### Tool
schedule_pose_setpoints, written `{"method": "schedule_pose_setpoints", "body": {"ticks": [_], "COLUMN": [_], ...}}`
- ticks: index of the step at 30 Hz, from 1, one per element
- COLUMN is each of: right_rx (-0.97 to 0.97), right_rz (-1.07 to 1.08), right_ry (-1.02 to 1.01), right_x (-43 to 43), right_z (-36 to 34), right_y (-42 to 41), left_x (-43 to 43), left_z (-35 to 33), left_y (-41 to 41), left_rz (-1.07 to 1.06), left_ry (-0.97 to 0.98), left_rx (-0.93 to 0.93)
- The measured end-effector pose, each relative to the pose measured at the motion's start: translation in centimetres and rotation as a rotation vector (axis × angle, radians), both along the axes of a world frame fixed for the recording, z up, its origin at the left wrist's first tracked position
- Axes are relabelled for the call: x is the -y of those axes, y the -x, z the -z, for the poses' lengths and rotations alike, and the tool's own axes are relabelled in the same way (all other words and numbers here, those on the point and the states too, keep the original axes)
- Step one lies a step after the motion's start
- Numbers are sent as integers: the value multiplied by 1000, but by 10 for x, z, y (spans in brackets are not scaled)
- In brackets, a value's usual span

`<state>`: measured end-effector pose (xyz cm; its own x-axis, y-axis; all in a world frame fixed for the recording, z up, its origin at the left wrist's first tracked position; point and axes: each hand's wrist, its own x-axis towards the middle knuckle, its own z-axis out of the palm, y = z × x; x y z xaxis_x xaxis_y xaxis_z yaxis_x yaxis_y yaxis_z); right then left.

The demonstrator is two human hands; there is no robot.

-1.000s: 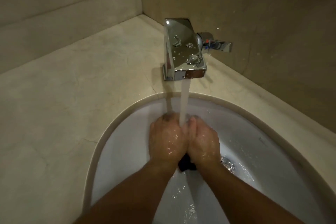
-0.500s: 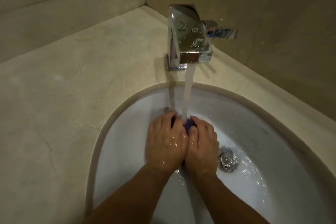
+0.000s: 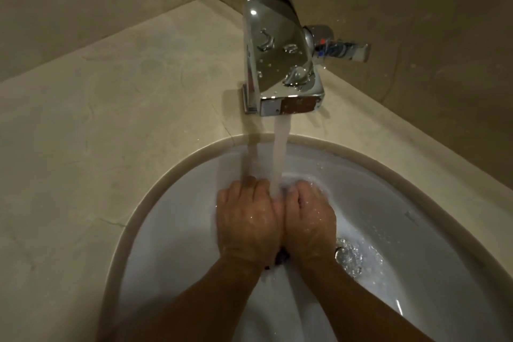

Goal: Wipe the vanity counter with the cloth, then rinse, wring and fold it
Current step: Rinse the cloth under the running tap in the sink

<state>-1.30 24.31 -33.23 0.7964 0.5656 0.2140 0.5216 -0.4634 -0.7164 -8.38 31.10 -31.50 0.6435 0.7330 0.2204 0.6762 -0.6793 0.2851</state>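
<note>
My left hand (image 3: 248, 221) and my right hand (image 3: 309, 219) are pressed side by side inside the white sink (image 3: 172, 230), both closed around a dark cloth. Only a small dark bit of the cloth (image 3: 281, 257) shows between my wrists; the rest is hidden under my hands. Water runs from the chrome tap (image 3: 280, 64) and lands between my fingertips.
The beige stone counter (image 3: 97, 133) surrounds the sink, with walls meeting behind the tap. The tap's lever (image 3: 341, 48) points right. The chrome drain (image 3: 348, 258) lies just right of my right wrist, with water swirling over it.
My hands stay together under the stream, and the purple bit of cloth seen at my fingertips half a second ago is now covered. The view has shifted slightly.
</note>
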Motion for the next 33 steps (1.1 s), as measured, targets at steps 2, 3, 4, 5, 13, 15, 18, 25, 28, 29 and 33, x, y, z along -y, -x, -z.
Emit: {"method": "schedule_pose_setpoints", "body": {"ticks": [2,3,4,5,13,15,18,25,28,29,33], "right_rx": [-9,-31,-59,-84,-26,-17,-151,-237,-122,-106,17], "right_rz": [9,17,19,10,-80,-63,-8,104,99,83,21], "right_ry": [116,143,130,107,-87,-175,-229,-145,-132,-139,29], "right_x": [1,3,4,5,5,6,5,-3,-1,-1,-8], "right_z": [0,1,1,-1,-50,-58,-63,-33,-14,-10,0], "right_y": [-1,-3,-4,-5,3,6,15,35,35,33,20], "left_x": [0,-1,-1,-1,-4,-5,-7,-7,-7,-8,-7], "left_z": [-1,-3,-3,-4,-32,-43,-44,-7,2,3,6], "left_y": [-4,-6,-7,-7,1,8,19,28,27,25,21], "left_rz": [-16,-13,-6,-1,72,110,135,134,259,253,197], "left_ry": [57,69,74,87,169,143,165,260,94,59,-70], "left_rx": [28,38,44,41,152,334,421,293,134,72,-82]}}
